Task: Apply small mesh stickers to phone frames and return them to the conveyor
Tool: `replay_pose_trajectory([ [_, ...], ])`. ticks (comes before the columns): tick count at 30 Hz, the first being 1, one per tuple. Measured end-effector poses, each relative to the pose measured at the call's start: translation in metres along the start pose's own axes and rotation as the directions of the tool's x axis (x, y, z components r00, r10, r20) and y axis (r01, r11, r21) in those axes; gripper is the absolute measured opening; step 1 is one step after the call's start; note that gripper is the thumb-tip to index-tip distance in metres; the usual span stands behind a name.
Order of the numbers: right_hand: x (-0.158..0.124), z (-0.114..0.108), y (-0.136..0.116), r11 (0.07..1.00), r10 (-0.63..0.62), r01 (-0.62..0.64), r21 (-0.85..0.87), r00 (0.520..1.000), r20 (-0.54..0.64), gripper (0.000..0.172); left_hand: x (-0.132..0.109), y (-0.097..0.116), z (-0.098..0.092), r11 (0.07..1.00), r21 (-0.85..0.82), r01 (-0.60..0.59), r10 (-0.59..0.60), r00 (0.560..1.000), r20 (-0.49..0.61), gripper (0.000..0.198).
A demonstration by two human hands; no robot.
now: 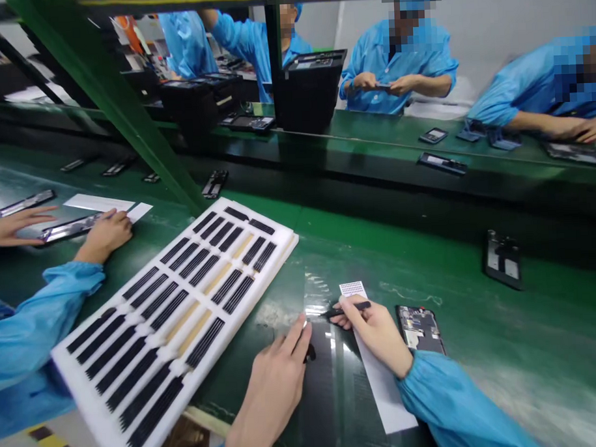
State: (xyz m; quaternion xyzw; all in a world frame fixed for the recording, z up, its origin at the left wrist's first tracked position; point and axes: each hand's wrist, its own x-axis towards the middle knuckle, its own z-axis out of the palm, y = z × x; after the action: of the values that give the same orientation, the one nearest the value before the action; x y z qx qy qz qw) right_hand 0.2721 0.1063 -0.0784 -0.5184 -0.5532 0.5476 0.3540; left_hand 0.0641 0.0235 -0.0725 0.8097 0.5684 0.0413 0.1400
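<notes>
The slim black tool [363, 306] lay nearly level in the right hand [376, 328], thumb and fingers closed around it, its thin tip pointing to nine o'clock. That tip was near the left hand [279, 380], whose fingertips gathered at a small pale glint; I couldn't tell whether they pinched anything. A white strip [389, 403] ran from eleven to five o'clock, dotted dark at its top, its middle blocked by the right hand. At that hand's three o'clock lay an opened phone [421, 330], partly behind the blue sleeve [450, 394]. At the left hand's ten o'clock sat a white tray [285, 234] of black strips.
</notes>
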Motion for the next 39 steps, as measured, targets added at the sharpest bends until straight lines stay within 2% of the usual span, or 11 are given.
replay_pose_trajectory([
  [8, -0.002, 0.013, 0.003, 0.998, -0.036, 0.037, -0.051, 0.999, 0.019, 0.044, 0.001, 0.000, 0.001, 0.964, -0.258, 0.069, -0.069, 0.998, 0.011, 0.061],
  [13, -0.011, 0.005, -0.019, 0.998, -0.065, 0.065, 0.023, 0.998, -0.022, 0.046, 0.006, 0.009, -0.008, 0.786, -0.595, 0.170, -0.224, 0.974, -0.018, 0.038],
  [15, -0.020, -0.004, -0.034, 0.993, -0.106, 0.109, 0.047, 0.993, -0.058, 0.042, 0.009, 0.018, -0.016, 0.648, -0.736, 0.194, -0.278, 0.961, 0.008, 0.031],
  [17, -0.030, -0.011, -0.045, 0.986, -0.139, 0.146, 0.082, 0.987, -0.083, 0.036, 0.012, 0.029, -0.023, 0.501, -0.842, 0.199, -0.280, 0.958, 0.060, 0.036],
  [18, -0.035, -0.012, -0.049, 0.983, -0.138, 0.147, 0.113, 0.987, -0.085, 0.033, 0.013, 0.034, -0.027, 0.380, -0.904, 0.195, -0.270, 0.958, 0.094, 0.038],
  [20, -0.043, -0.013, -0.052, 0.972, -0.094, 0.106, 0.211, 0.993, -0.066, 0.028, 0.016, 0.043, -0.032, 0.026, -0.984, 0.174, -0.255, 0.953, 0.161, 0.036],
  [22, -0.047, -0.012, -0.051, 0.950, -0.024, 0.032, 0.309, 0.999, -0.030, 0.028, 0.018, 0.049, -0.034, -0.324, -0.938, 0.126, -0.246, 0.946, 0.212, 0.031],
  [23, -0.048, -0.011, -0.050, 0.939, 0.005, 0.000, 0.344, 1.000, -0.013, 0.029, 0.019, 0.052, -0.035, -0.427, -0.898, 0.106, -0.241, 0.944, 0.226, 0.029],
  [24, -0.049, -0.010, -0.049, 0.930, 0.027, -0.024, 0.367, 1.000, -0.003, 0.030, 0.020, 0.053, -0.035, -0.470, -0.877, 0.095, -0.240, 0.943, 0.231, 0.027],
  [28, -0.048, -0.010, -0.047, 0.925, 0.046, -0.043, 0.378, 0.999, 0.000, 0.030, 0.022, 0.056, -0.036, -0.512, -0.855, 0.085, -0.233, 0.944, 0.234, 0.023],
  [39, -0.049, -0.012, -0.048, 0.939, 0.036, -0.028, 0.344, 0.999, -0.016, 0.035, 0.021, 0.058, -0.038, -0.512, -0.853, 0.099, -0.213, 0.948, 0.237, 0.020],
])
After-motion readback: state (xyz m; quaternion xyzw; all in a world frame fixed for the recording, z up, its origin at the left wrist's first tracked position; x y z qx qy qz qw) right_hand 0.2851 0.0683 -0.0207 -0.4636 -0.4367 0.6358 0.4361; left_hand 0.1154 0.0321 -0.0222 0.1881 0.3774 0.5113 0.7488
